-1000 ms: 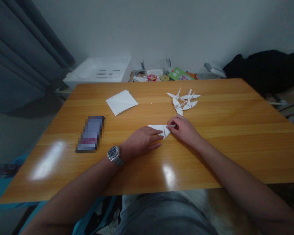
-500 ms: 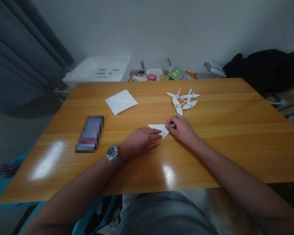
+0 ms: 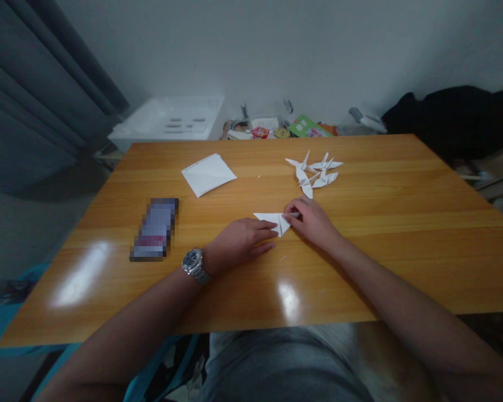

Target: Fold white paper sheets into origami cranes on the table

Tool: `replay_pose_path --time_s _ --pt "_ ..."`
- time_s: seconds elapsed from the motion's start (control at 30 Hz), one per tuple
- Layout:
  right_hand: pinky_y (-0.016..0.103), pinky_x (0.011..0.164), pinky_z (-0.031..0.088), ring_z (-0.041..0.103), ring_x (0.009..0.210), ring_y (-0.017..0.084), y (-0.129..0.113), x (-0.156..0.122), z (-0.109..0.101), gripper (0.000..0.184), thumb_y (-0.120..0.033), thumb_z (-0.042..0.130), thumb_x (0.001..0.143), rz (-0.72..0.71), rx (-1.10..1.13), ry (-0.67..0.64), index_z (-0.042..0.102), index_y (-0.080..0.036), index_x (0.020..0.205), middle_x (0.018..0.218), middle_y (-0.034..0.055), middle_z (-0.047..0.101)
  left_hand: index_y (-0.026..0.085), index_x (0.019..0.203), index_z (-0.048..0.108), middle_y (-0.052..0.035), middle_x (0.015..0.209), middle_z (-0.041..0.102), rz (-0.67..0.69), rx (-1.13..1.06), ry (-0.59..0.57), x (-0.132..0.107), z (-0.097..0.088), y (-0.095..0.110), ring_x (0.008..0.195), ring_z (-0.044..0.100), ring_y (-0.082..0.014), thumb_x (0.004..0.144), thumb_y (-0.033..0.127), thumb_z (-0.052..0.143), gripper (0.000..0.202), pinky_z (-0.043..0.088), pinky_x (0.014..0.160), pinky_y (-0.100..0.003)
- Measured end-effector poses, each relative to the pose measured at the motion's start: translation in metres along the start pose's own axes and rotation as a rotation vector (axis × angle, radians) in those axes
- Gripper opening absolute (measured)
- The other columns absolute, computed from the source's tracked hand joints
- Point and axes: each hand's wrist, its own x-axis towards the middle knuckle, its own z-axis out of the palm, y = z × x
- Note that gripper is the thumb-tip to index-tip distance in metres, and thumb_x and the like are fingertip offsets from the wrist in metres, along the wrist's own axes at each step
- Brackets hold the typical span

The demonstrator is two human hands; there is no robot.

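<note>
A white folded piece of paper (image 3: pixel 269 216), with a triangular outline and visible creases, lies on the wooden table (image 3: pixel 385 234) in front of me. My left hand (image 3: pixel 243 241) rests on its left part with the fingers stretched out. At the paper's right corner, my right hand (image 3: pixel 308 219) pinches the edge between thumb and fingers; the fingertips partly cover that corner. Just beyond my right hand sits a cluster of several folded white paper cranes (image 3: pixel 304 183), touching or overlapping one another.
White sheets (image 3: pixel 209 174) with a perforated edge lie toward the back left. A phone (image 3: pixel 156 229), its screen blurred, is left of my left hand. Behind the table are a white tray (image 3: pixel 167 120), a green booklet (image 3: pixel 305 125) and a dark cloth heap (image 3: pixel 452 120).
</note>
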Motion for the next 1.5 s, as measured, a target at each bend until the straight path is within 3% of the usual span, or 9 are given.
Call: replay_pose_path --time_s 0.37,0.97,1.27,1.5 --pt "0.037 0.082 0.044 0.059 0.091 0.025 -0.004 0.001 0.007 0.006 -0.024 0.063 0.094 0.011 -0.103 0.024 0.062 -0.021 0.089 0.092 0.0074 0.064 0.021 0.14 0.059 -0.0106 0.14 0.062 0.046 0.026 -0.01 0.001 0.002 0.0 0.123 0.062 -0.0249 0.104 0.038 0.053 0.041 0.049 0.107 -0.043" --pt "0.038 0.082 0.043 0.057 0.091 0.027 -0.007 0.0 0.011 0.005 -0.025 0.06 0.096 0.005 -0.246 0.027 0.061 -0.021 0.093 0.096 0.0084 0.063 0.021 0.139 0.06 -0.0111 0.142 0.061 0.014 0.008 -0.069 0.002 -0.003 0.002 0.126 0.06 -0.0245 0.104 0.034 0.052 0.039 0.048 0.11 -0.044" --pt "0.04 0.084 0.043 0.057 0.094 0.028 -0.009 0.0 0.011 0.005 -0.024 0.057 0.097 -0.003 -0.257 0.016 0.06 -0.021 0.094 0.097 0.0105 0.063 0.021 0.133 0.065 -0.0082 0.142 0.062 -0.005 -0.065 -0.036 -0.001 -0.005 -0.002 0.124 0.063 -0.0225 0.105 0.037 0.05 0.036 0.051 0.108 -0.04" --pt "0.041 0.084 0.043 0.056 0.094 0.029 -0.012 0.0 0.01 0.005 -0.024 0.057 0.097 -0.009 -0.25 0.017 0.06 -0.021 0.095 0.097 0.0109 0.063 0.024 0.141 0.059 -0.0109 0.14 0.061 0.063 -0.021 -0.03 0.0 -0.004 -0.002 0.125 0.06 -0.0253 0.103 0.039 0.053 0.041 0.049 0.108 -0.044"
